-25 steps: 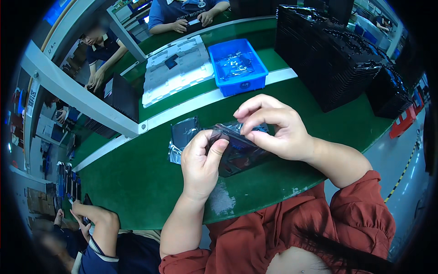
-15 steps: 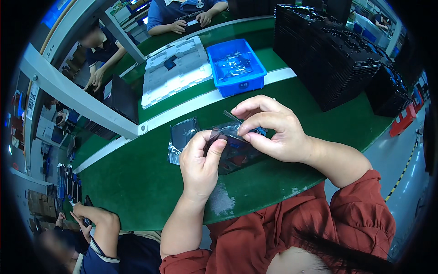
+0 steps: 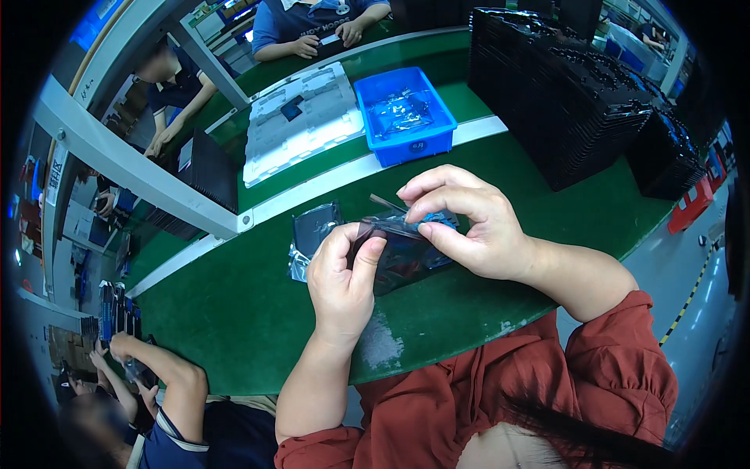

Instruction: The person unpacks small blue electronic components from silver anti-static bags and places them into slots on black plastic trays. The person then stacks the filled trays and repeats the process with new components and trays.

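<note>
A dark, see-through plastic bag [image 3: 406,264] hangs over the green bench between my two hands. My left hand [image 3: 342,277] is closed on its left upper corner, thumb against the bent fingers. The fingers of my right hand [image 3: 473,223] pinch at the bag's upper edge, where a thin strip [image 3: 387,204] sticks up beside the fingertips. Something blue [image 3: 437,219] shows behind the right fingers; its kind is hidden. Left of the bag, partly behind my left hand, lies a flat dark item in clear film [image 3: 316,227] on the bench.
A blue bin [image 3: 414,146] with small clear packets stands ahead, beside a white foam tray [image 3: 301,133] carrying a small dark piece. Tall stacks of black trays [image 3: 555,102] rise at the right. A white frame post [image 3: 141,156] stands left. Other people work across the bench and at my left.
The strip by my right fingertips leans over further, and more of the blue shows behind them. My left hand has barely moved. The co-worker's hands at lower left have shifted.
</note>
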Available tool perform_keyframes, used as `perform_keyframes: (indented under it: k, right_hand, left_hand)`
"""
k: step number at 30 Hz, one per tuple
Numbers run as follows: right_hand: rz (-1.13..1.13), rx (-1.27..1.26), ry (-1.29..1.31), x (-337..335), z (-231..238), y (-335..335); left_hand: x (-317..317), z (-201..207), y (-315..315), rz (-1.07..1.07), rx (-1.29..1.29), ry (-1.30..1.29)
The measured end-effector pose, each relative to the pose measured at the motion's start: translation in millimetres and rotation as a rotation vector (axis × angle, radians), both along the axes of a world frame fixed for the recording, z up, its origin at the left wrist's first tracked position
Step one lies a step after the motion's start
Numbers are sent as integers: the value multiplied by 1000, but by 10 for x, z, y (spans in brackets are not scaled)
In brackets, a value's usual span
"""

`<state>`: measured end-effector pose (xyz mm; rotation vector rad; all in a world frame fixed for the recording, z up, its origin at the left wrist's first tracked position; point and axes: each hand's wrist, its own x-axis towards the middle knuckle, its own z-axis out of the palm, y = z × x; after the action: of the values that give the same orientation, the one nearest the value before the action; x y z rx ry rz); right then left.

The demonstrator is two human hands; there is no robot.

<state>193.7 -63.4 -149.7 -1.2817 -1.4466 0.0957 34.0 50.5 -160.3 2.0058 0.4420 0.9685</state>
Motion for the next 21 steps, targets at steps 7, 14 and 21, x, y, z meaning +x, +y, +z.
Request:
perform_keyframes:
  k: [7, 14, 21]
  right_hand:
    - [-2, -4, -22, -4, -16, -1]
    - [107, -89, 108, 59, -31, 6]
    - [16, -192, -189, 68, 54, -19]
  left_hand:
    - [11, -11, 1, 20, 22, -5]
    - [17, -37, -22, 21, 108, -11]
    - [34, -44, -35, 8, 226, -35]
